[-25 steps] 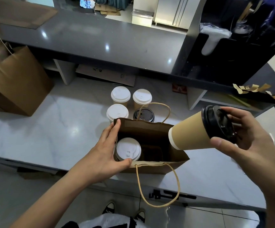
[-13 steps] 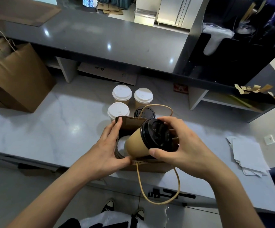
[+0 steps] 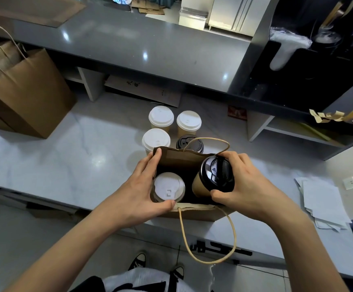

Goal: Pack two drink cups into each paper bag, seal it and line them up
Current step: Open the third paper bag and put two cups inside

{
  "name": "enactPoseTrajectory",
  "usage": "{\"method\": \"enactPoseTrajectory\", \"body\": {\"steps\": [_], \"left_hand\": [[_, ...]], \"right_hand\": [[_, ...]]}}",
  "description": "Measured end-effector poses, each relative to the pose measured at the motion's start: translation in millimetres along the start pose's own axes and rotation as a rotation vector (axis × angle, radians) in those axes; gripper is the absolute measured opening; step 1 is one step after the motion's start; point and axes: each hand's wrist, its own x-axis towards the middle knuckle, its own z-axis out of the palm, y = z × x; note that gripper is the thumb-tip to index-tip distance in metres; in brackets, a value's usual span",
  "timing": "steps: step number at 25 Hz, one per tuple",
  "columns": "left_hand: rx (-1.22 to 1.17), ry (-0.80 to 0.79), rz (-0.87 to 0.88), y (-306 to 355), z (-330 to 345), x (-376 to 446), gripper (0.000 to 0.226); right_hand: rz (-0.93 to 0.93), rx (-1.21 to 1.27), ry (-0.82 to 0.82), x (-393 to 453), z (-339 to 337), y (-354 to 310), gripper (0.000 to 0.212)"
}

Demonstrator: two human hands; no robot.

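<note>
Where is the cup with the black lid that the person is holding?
The black-lidded cup sits tilted in the right side of the open paper bag, gripped by the right hand, beside the white-lidded cup.

Open paper bag (image 3: 184, 159): brown, upright at the counter's near edge, mouth wide.
White-lidded cup (image 3: 168, 187): upright inside, left.
Black-lidded cup (image 3: 213, 179): tan, tilted, partly inside, right.
Spare cups (image 3: 160, 116): four behind the bag, upright.

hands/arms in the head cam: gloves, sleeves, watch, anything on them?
Nothing worn: left hand and right hand are bare, without gloves, rings or watch. Both forearms are bare as far as the frame shows, with no sleeves. Nails are short and unpainted.
</note>
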Motion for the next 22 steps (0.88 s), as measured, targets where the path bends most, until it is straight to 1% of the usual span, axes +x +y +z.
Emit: {"method": "enactPoseTrajectory", "body": {"steps": [3, 7, 11, 15, 17, 19, 22], "left_hand": [[0.002, -0.007, -0.007, 0.8, -1.3, 0.3, 0.117], [0.008, -0.009, -0.012, 1.2, -2.2, 1.0, 0.118], [0.016, -0.004, -0.011, 0.2, -2.1, 1.4, 0.118], [0.016, 0.005, -0.007, 0.1, -1.2, 1.8, 0.119], [0.021, -0.002, -0.010, 0.5, -0.9, 2.1, 0.119], [0.018, -0.011, -0.016, 1.0, -1.0, 2.0, 0.119], [0.008, -0.014, -0.024, 1.1, -1.8, 1.2, 0.119]], "right_hand": [[-0.039, -0.043, 0.025, 3.5, -0.5, -1.7, 0.077], [-0.120, -0.026, 0.029, -1.1, -0.4, -3.0, 0.076], [-0.056, 0.000, 0.032, -7.0, -5.4, 5.9, 0.076], [-0.037, -0.113, -0.022, -11.3, -7.2, 11.0, 0.086], [-0.035, -0.170, -0.052, -7.8, -8.4, 6.4, 0.087], [-0.031, -0.225, -0.098, -2.0, -9.2, -1.1, 0.082], [-0.022, -0.357, -0.135, 7.4, -5.3, -12.9, 0.064]]}}
